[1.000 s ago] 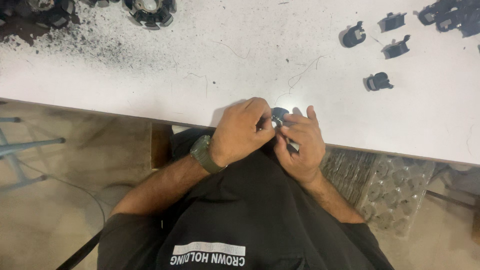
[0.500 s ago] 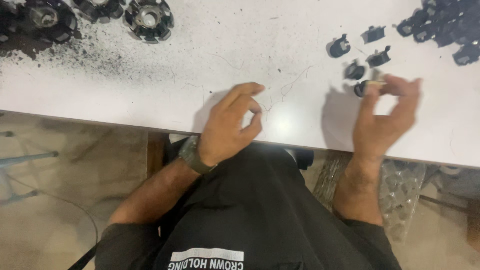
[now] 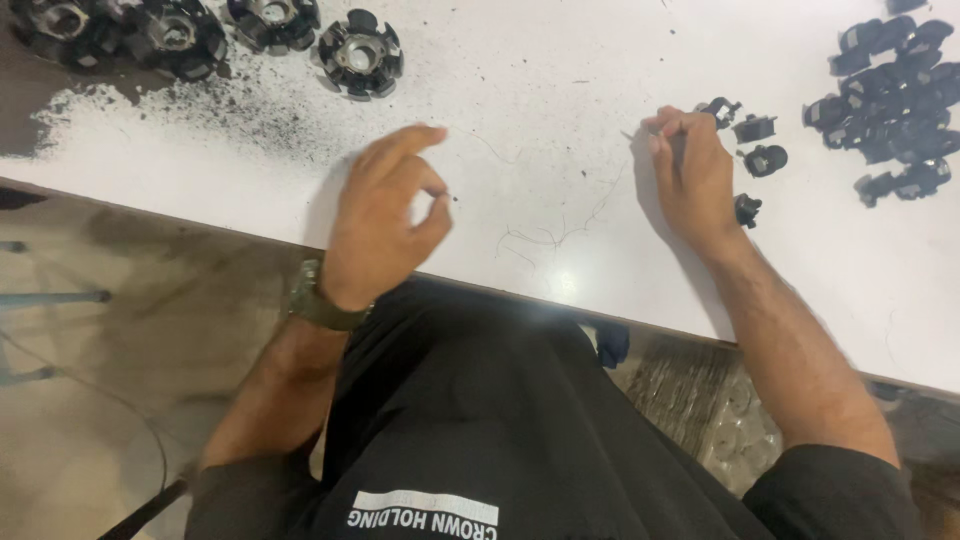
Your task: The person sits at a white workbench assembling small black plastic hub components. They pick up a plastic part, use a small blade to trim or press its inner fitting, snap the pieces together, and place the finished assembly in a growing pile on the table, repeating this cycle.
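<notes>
— From the head view, do we see any container?

— We can't make one out; small black clips (image 3: 890, 95) lie loose on the white table (image 3: 540, 90).

— And our hands?

— Our right hand (image 3: 690, 175) rests by a black clip (image 3: 718, 108), fingers bunched; whether it grips, we cannot tell. Our left hand (image 3: 385, 225) hovers half-curled, holding nothing we can see.

— The surface?

— Black round toothed parts (image 3: 360, 52) sit far-left amid dark dust.

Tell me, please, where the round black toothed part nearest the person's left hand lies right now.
In the head view, the round toothed part lies on the white table at upper left, beyond the left hand, rightmost in a row of similar parts.
</notes>
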